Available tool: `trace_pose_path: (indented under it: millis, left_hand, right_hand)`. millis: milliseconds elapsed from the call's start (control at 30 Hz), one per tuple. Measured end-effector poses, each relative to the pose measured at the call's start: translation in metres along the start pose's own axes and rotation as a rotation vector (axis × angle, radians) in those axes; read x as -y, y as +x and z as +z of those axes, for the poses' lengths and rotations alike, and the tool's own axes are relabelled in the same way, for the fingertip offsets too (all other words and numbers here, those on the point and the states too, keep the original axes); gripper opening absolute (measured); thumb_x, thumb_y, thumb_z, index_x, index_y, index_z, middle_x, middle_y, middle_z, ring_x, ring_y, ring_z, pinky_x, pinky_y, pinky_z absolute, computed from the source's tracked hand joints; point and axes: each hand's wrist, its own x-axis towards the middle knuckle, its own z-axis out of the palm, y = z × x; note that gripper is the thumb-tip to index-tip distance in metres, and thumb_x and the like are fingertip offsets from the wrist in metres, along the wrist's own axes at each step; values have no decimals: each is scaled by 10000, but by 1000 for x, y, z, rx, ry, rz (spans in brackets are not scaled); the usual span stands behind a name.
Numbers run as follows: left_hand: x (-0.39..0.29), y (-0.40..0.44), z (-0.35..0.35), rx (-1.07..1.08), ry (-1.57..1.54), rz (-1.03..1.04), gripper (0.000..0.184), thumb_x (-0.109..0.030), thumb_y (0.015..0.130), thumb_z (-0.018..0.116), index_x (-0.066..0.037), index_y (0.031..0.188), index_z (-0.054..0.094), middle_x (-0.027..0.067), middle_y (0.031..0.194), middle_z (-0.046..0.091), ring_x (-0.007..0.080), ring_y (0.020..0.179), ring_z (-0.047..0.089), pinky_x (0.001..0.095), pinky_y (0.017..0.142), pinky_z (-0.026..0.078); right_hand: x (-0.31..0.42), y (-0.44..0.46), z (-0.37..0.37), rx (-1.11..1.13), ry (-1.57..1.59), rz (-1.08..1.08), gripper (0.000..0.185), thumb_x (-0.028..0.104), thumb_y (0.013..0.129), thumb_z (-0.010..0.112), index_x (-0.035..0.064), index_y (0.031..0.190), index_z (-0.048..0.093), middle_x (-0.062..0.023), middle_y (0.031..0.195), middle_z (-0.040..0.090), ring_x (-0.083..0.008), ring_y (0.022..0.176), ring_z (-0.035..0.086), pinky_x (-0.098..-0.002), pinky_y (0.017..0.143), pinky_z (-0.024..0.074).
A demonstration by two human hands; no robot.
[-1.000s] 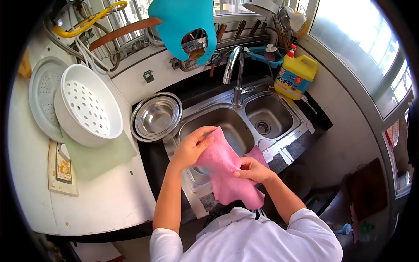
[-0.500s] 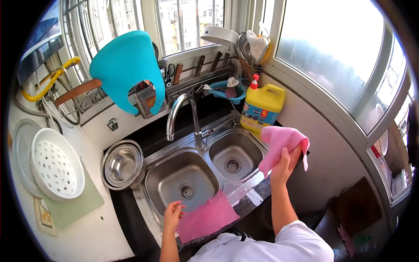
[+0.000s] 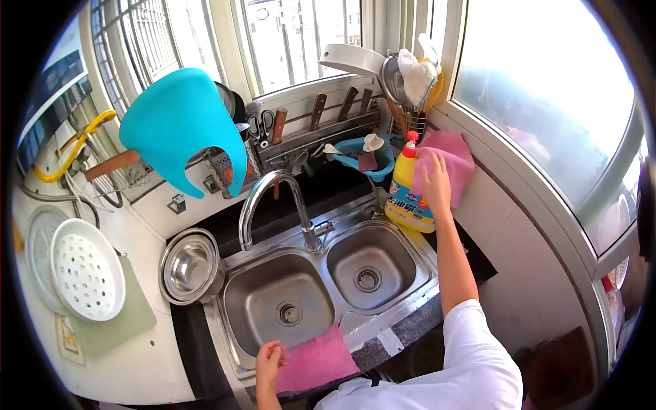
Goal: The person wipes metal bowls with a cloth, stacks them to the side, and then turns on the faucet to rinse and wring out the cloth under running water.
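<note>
A pink cloth (image 3: 459,157) hangs over the handle side of the yellow detergent jug (image 3: 403,174), which has a red pump top. My right hand (image 3: 436,183) is up against this cloth and the jug, its fingers stretched upward and apart; the palm side is hidden. A second pink cloth (image 3: 318,365) lies flat over the front edge of the double sink (image 3: 273,270). Close to that cloth's left end is my left hand (image 3: 268,360), loosely bent with fingers apart and nothing in it.
A curved chrome faucet (image 3: 273,184) rises behind the two basins. Stacked metal bowls (image 3: 189,266) stand left of the sink, near a white colander (image 3: 87,270). Knives (image 3: 318,111) sit in a rack at the back. A blue basin (image 3: 384,164) with small items is beside the jug.
My right hand has carried the pink cloth up and away from the sink's right side to the jug, and its fingers have straightened. My left hand has stayed near the front cloth.
</note>
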Motion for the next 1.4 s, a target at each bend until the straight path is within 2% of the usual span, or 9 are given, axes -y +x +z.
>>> trace_pose_path:
  millis: [133, 300, 533, 733, 800, 1000, 1200, 1267, 1400]
  left_hand:
    - [17, -1, -14, -63, 85, 39, 198, -105, 885, 525, -34, 1068, 542, 68, 933, 608, 129, 732, 569, 237, 593, 460]
    - [55, 11, -48, -325, 475, 327, 247, -93, 784, 628, -27, 1015, 568, 106, 926, 590, 199, 770, 570, 309, 653, 469]
    - [51, -30, -51, -408, 856, 289, 361, -150, 687, 695, -46, 1011, 573, 130, 997, 536, 320, 953, 490, 401, 846, 410]
    - [56, -37, -50, -453, 887, 325, 295, -110, 674, 697, -49, 941, 586, 105, 994, 530, 316, 939, 488, 401, 826, 415]
    - [61, -27, -57, -420, 946, 393, 215, -106, 724, 670, -37, 908, 583, 87, 941, 550, 261, 893, 517, 361, 790, 428]
    - [11, -4, -67, -5, -627, 43, 229, -128, 815, 567, -4, 994, 498, 88, 937, 554, 178, 895, 546, 297, 781, 442]
    - [-35, 20, -77, 327, -829, 154, 533, -317, 857, 510, -12, 1280, 398, 155, 1275, 465, 298, 1162, 459, 435, 994, 355]
    - [-22, 51, -61, 554, -1110, -91, 526, -316, 862, 518, -11, 1275, 405, 153, 1259, 473, 301, 1168, 447, 444, 1001, 346]
    - [5, 117, -24, 184, -845, -134, 332, -62, 798, 490, -8, 1126, 487, 120, 1051, 554, 255, 988, 549, 386, 860, 452]
  right_hand:
    - [42, -101, -5, 425, 467, 105, 339, 98, 816, 582, 22, 1143, 533, -173, 1118, 566, -326, 981, 568, -349, 847, 452]
    - [90, -260, -38, 1153, 507, -129, 407, 197, 787, 626, 8, 1136, 532, -178, 1099, 571, -332, 1047, 533, -408, 907, 419]
    - [119, -361, -59, 1000, 212, -455, 343, 189, 705, 677, 46, 1004, 590, -134, 1075, 586, -271, 1121, 491, -495, 980, 340]
    - [133, -363, -46, 1084, 439, -327, 180, 117, 729, 649, 50, 894, 627, -67, 1017, 610, -271, 970, 576, -449, 897, 424]
    - [149, -356, -45, 1070, 598, 114, 189, 108, 775, 640, 35, 947, 617, -78, 938, 628, -234, 819, 619, -347, 758, 485]
    - [166, -309, -19, 1024, 730, 530, 184, 112, 839, 614, 23, 1000, 606, -49, 798, 629, -83, 741, 558, -231, 659, 453]
    - [181, -260, 7, 1034, 1063, 584, 207, 106, 849, 606, 18, 1036, 601, 4, 833, 609, -58, 750, 532, -197, 655, 436]
    - [180, -256, 22, 1209, 991, 498, 220, 121, 847, 608, 18, 1041, 602, -2, 830, 608, -66, 749, 535, -209, 656, 441]
    - [161, -244, 50, 1315, 616, 214, 288, 130, 820, 618, 1, 1076, 596, -67, 844, 640, -127, 763, 589, -256, 693, 472]
